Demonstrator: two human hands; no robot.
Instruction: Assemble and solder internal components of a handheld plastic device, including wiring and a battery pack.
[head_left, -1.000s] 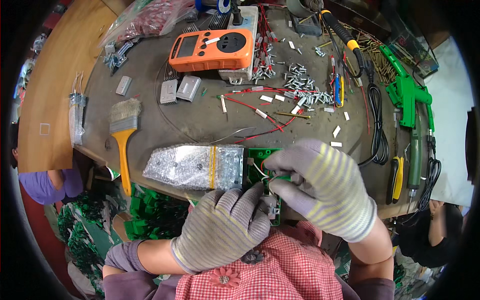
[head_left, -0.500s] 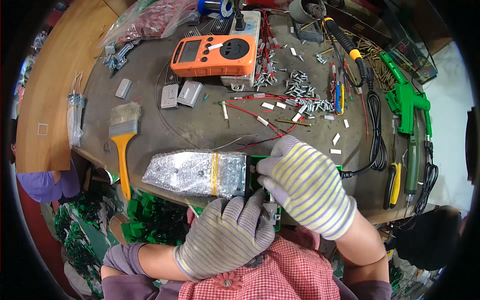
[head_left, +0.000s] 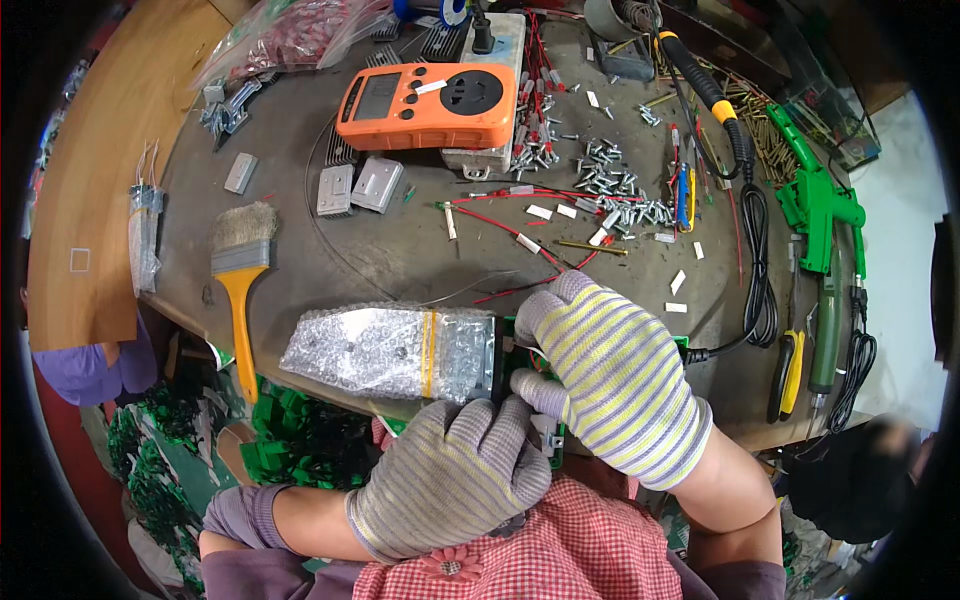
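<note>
Both my hands wear grey-and-yellow striped knit gloves. My left hand [head_left: 450, 482] is closed, its fingers curled against a green plastic housing [head_left: 557, 452] that my hands mostly cover. A small metal part shows by its thumb. My right hand [head_left: 618, 380] bends over the same housing, fingers curled in and thumb below them. Thin wires show faintly between thumb and fingers; what they grip is hidden. Left of my fingers, touching the housing's side, lies a bubble-wrapped block [head_left: 375, 352] with a yellow rubber band [head_left: 429, 355]. A black cord [head_left: 715, 352] runs out beyond my right hand.
Left of the block lies a paintbrush [head_left: 240, 290]. An orange meter [head_left: 430, 106] rests on a power strip at the back. Screws [head_left: 610, 170], red wires [head_left: 500, 228] and heat sinks [head_left: 377, 184] lie behind my hands. Pliers [head_left: 788, 375] and a green-handled soldering iron [head_left: 826, 330] sit at right.
My right thumb and fingers have spread a little, with the thumb lower, uncovering thin wires between them. My left hand stays almost in place. The whole view has shifted slightly.
</note>
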